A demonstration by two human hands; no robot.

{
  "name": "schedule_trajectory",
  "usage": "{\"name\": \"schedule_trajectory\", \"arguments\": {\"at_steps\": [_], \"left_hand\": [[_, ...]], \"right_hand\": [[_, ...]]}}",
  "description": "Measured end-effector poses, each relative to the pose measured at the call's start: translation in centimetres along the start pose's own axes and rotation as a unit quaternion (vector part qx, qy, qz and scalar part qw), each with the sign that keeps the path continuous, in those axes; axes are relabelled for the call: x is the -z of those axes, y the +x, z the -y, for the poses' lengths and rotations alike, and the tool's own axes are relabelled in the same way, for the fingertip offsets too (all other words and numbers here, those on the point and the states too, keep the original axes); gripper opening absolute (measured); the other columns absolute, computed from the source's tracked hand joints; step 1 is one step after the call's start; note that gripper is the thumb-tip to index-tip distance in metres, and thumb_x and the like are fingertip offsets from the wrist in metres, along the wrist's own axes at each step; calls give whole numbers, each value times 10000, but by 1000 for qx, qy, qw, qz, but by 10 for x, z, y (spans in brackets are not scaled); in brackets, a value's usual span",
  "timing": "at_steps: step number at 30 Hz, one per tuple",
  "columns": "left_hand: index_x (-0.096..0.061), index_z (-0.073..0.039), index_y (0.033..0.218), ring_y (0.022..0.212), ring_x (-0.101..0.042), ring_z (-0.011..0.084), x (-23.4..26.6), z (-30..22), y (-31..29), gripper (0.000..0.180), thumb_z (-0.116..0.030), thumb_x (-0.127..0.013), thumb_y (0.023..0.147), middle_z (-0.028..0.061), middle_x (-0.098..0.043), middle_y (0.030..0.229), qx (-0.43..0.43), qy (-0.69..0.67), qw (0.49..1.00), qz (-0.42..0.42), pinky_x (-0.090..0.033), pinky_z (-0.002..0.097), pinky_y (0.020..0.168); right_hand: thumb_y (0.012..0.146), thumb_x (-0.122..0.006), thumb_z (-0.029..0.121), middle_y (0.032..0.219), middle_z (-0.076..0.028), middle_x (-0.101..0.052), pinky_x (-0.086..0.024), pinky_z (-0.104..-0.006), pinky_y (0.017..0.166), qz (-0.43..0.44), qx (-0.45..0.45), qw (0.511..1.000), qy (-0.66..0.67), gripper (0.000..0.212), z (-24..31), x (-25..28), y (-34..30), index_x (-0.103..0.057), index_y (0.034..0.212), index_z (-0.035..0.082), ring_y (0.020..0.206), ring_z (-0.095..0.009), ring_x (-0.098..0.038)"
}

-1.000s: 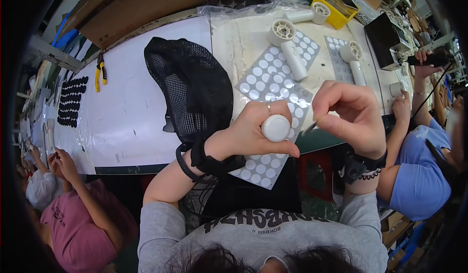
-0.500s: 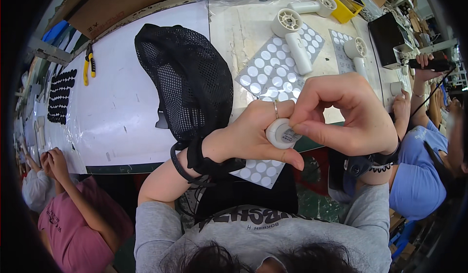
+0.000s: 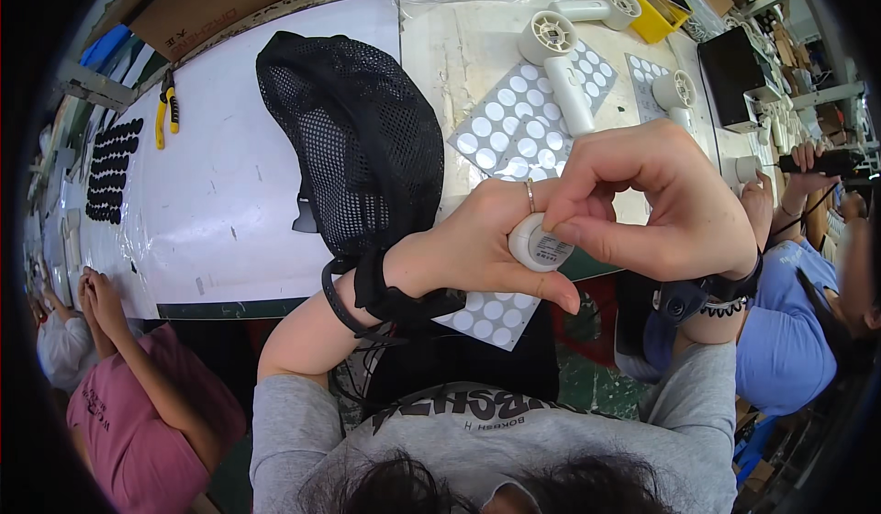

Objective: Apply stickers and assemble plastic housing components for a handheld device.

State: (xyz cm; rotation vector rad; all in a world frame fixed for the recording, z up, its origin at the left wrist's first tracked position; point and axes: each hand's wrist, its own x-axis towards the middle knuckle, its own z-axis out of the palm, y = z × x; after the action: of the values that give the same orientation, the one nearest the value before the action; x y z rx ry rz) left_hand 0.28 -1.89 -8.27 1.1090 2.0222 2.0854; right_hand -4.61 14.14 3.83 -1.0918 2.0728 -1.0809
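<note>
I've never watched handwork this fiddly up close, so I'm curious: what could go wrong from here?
The label might end up crooked or creased, since the right hand covers part of it. The white piece could twist in the left hand if its grip loosens. The dotted sheet jutting past the near edge of the table might get knocked down.

head view: worn fisheye, left of pair | faces down and forward | near: bare left hand [image 3: 473,248], bare right hand [image 3: 665,206], grey short-sleeved shirt [image 3: 408,431] | farther, upper rim: brown cardboard box [image 3: 197,14]
</note>
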Motion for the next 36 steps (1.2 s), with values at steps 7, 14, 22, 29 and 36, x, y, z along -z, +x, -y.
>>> {"name": "schedule_trajectory", "arguments": {"at_steps": [7,14,22,29,36], "left_hand": [[-582,-50,944,652,-584,168,-4,7,0,566,-422,-823,593,56,-601,767,-25,-20,999,-16,-450,263,593],[-582,-49,940,644,-589,166,-3,6,1,566,-436,-815,599,53,-601,749,-28,-17,999,-20,-450,260,586],[-585,-48,942,670,-606,168,1,-1,2,566,-437,-813,601,59,-617,775,-3,8,1000,3,-462,257,607],[-585,-51,950,699,-610,173,1,-2,1,571,-428,-821,591,64,-617,811,19,-10,1000,11,-467,265,624],[-587,-61,972,714,-613,174,-1,-3,2,572,-421,-821,593,63,-616,838,-1,-8,1000,0,-470,266,635]], "right_hand": [[710,-650,3,650,-15,-575,-401,-215,532,-1,-12,1000,4,42,0,1,1,-650,750,16,568,-70,-514],[686,-655,-7,648,-23,-580,-405,-217,522,-12,-19,1000,-1,65,-1,0,2,-656,747,16,562,-76,-527],[673,-640,-18,655,-33,-591,-409,-211,516,-36,-24,999,5,78,-1,-5,1,-658,743,9,564,-81,-536],[660,-648,-17,665,-43,-600,-420,-206,509,-56,-5,998,6,90,-3,-8,-1,-663,747,2,569,-87,-548],[659,-650,-29,668,-48,-605,-435,-203,512,-70,22,997,-10,85,-3,-11,-3,-662,737,3,567,-91,-559]]}}
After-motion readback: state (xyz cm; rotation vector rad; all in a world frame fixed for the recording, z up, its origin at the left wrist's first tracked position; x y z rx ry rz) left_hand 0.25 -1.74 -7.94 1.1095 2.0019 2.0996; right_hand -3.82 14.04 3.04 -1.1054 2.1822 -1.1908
